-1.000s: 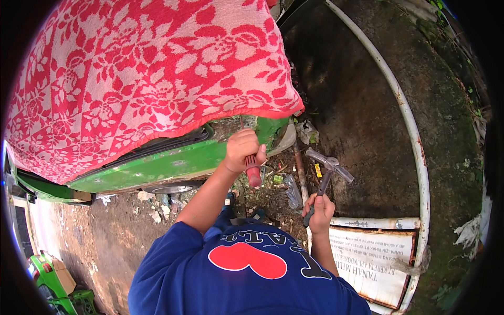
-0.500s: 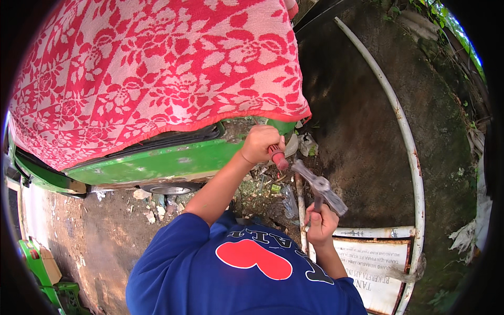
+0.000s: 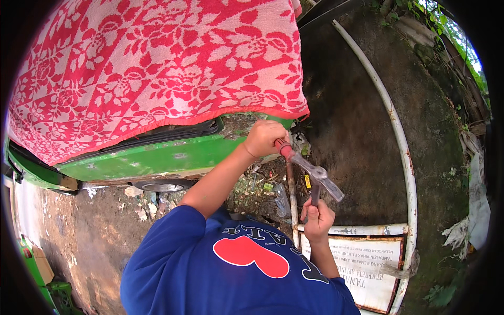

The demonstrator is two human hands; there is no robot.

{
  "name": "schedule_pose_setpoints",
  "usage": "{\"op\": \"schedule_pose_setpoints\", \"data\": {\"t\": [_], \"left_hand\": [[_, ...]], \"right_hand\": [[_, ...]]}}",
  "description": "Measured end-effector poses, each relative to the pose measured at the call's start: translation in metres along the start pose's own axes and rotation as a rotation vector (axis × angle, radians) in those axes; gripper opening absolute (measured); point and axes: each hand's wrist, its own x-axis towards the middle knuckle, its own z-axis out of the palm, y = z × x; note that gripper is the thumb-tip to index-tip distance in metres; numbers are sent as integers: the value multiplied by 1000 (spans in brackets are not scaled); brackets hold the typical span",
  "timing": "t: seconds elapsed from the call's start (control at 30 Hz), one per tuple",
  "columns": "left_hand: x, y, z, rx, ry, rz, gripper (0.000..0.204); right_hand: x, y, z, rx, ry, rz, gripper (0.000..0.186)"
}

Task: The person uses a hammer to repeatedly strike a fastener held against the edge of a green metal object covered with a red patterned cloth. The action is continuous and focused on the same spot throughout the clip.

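Observation:
My left hand [image 3: 266, 137] is closed around a tool with a red handle [image 3: 284, 148], its far end hidden behind the fist and against the car's edge. My right hand [image 3: 318, 219] grips the handle of a hammer [image 3: 318, 174] with a worn grey metal head. One face of that head meets the butt of the red handle, or nearly so. Behind my left fist is the corner of a green car body [image 3: 152, 157], where bare, scraped metal [image 3: 239, 126] shows. A red and pink floral blanket [image 3: 178, 63] covers the car's top.
Right of me, a white pipe frame [image 3: 395, 118] with rust spots curves over the dark ground, holding a white sign board [image 3: 362, 262]. Rubble and litter [image 3: 257, 184] lie below the car near a wheel [image 3: 163, 186]. Green parts [image 3: 65, 294] stand at the lower left.
The hammer head has come up and left to the red handle's butt, closing the gap. My left hand stays on the tool at the car's corner.

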Motion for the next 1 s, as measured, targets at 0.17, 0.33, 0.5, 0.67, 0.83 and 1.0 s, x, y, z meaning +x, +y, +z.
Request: {"op": "schedule_pose_setpoints", "data": {"t": [0.17,0.33,0.5,0.67,0.83,1.0], "left_hand": [[-10,-6,1,30,-94,-72,17],[-8,-7,5,44,-66,-78,15],[-6,-5,7,4,-31,-137,15],[-3,-7,7,31,-10,-161,15],[2,-6,6,4,15,-219,15],[3,-6,10,25,-12,-274,13]], "right_hand": [[-1,6,5,42,21,-8,42],[0,-1,4,332,214,-65,41],[10,-11,-1,-95,-25,78,41],[16,-9,-4,22,130,-52,45],[26,-14,-2,125,169,3,39],[31,-7,0,-100,7,78,39]]}}
